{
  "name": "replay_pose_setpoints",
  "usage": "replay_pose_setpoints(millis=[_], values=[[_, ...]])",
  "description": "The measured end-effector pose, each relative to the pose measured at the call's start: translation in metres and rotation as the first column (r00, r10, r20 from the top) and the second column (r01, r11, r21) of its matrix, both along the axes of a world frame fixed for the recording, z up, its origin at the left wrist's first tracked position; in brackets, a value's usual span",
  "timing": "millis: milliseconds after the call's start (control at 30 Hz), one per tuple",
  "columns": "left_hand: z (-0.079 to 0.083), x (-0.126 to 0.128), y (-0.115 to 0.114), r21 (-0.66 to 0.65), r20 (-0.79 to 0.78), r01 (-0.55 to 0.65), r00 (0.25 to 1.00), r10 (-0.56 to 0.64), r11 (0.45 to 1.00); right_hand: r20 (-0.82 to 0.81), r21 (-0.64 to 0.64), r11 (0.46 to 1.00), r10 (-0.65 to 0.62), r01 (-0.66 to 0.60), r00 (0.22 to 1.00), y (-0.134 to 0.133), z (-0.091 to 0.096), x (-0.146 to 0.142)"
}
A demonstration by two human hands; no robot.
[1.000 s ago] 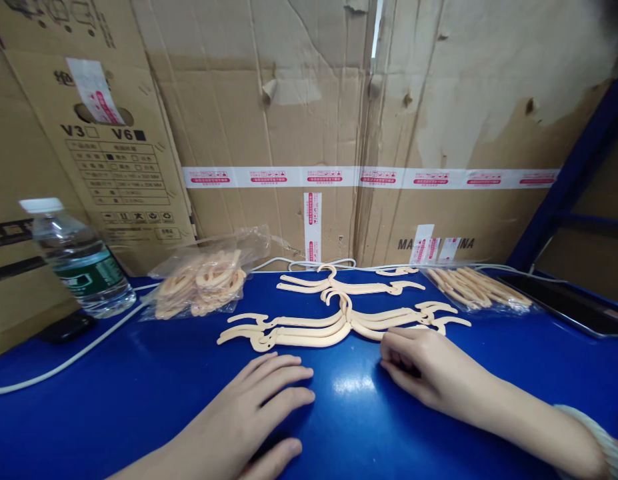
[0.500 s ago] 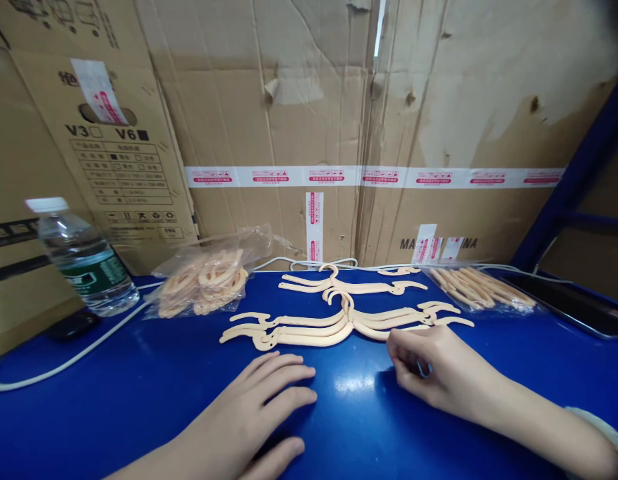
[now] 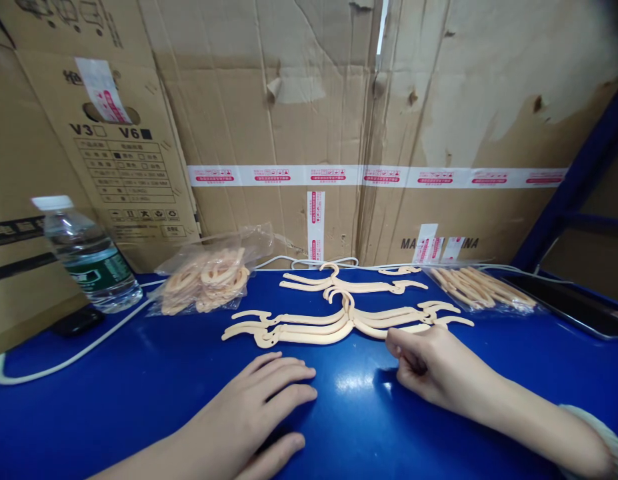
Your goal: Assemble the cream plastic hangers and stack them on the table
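Note:
My left hand [image 3: 259, 407] lies palm down on the blue table, fingers spread and holding nothing. On the right, my right hand [image 3: 429, 363] is loosely curled, with its fingertips tucked in and nothing showing in them. Its knuckles cover part of the near right arm of a beige folding hanger [image 3: 313, 335]; whether they touch it I cannot tell. A second similar hanger [image 3: 309, 320] lies close behind, their hooks overlapping at the middle. Farther back is another beige hanger [image 3: 363, 287], its left arm without an end piece. A loose beige end piece [image 3: 399, 271] lies behind it.
A clear bag of beige hanger parts [image 3: 203, 280] sits at the left, and a bag of beige arms [image 3: 481, 288] at the right. A water bottle [image 3: 96, 267], a white cable [image 3: 63, 365] and a dark flat device [image 3: 563, 300] flank them. Cardboard [image 3: 269, 220] stands behind.
My right hand's fingers have curled in tighter, closing the gap by the thumb. My left hand and the hangers have stayed nearly in place; the view has shifted slightly.

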State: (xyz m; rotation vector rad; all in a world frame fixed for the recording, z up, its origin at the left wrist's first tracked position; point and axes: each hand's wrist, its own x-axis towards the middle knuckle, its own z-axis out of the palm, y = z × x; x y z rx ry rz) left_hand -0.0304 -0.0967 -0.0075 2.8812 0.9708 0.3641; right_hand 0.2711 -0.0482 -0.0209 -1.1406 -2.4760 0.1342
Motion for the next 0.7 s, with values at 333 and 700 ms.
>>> replay_pose_setpoints(millis=[333,700], values=[[0.010,0.017,0.009,0.035,-0.038,0.049,0.998,-0.047,0.998,0.087,-0.006,1.000,-0.007,0.007,0.996,0.004,0.009,0.003],[-0.012,0.019,0.019,0.058,0.093,0.029,0.995,-0.035,0.998,0.014,-0.196,0.978,0.071,-0.067,0.997,0.002,0.012,0.000]])
